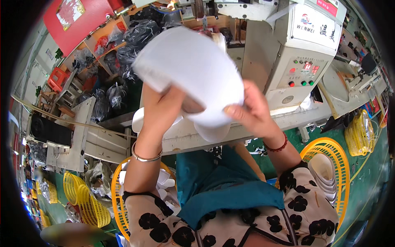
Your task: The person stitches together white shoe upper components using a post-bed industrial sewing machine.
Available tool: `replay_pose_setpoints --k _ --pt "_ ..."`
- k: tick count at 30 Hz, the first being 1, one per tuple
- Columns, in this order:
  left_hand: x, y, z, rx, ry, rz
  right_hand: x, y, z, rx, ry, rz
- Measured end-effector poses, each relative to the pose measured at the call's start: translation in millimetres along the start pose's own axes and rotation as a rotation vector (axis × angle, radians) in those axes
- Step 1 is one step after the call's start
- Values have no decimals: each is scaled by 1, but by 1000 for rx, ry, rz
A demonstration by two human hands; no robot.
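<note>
Holding white panel [193, 68]; dark lettering [305, 28] on machine [299, 57].

White curved piece [193, 61], broad, smooth, slightly blurred, tilted, held between left hand [164, 103] and right hand [255, 110]

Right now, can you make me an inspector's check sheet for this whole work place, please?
Surface: pale work table, partly hidden by the hands; a smaller white piece shows beside the left forearm.
Things in hand: one large white curved piece, held up over the table, slightly blurred.
Grips: left grip on its lower edge; right grip pinching its right side, thumb in front.
Clutter: dark plastic bags on shelves; white pieces in the yellow baskets on both sides of the person.
Cables: a thin pale line at the left, cord or hose, cannot tell.
Surroundings: control box with red and green buttons; green floor.
</note>
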State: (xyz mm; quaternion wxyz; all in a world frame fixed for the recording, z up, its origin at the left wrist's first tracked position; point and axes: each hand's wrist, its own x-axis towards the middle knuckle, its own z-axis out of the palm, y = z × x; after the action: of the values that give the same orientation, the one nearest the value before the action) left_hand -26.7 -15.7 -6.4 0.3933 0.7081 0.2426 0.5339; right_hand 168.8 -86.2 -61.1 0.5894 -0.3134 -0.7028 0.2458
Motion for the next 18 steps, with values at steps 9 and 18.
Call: replay_pose_setpoints --k 9,18 --pt "-107 -10 -53 -331 -61 -166 -22 17 27 465 -310 250" --pt "-120 -33 -113 -910 -245 -215 -37 68 96 739 -398 639"
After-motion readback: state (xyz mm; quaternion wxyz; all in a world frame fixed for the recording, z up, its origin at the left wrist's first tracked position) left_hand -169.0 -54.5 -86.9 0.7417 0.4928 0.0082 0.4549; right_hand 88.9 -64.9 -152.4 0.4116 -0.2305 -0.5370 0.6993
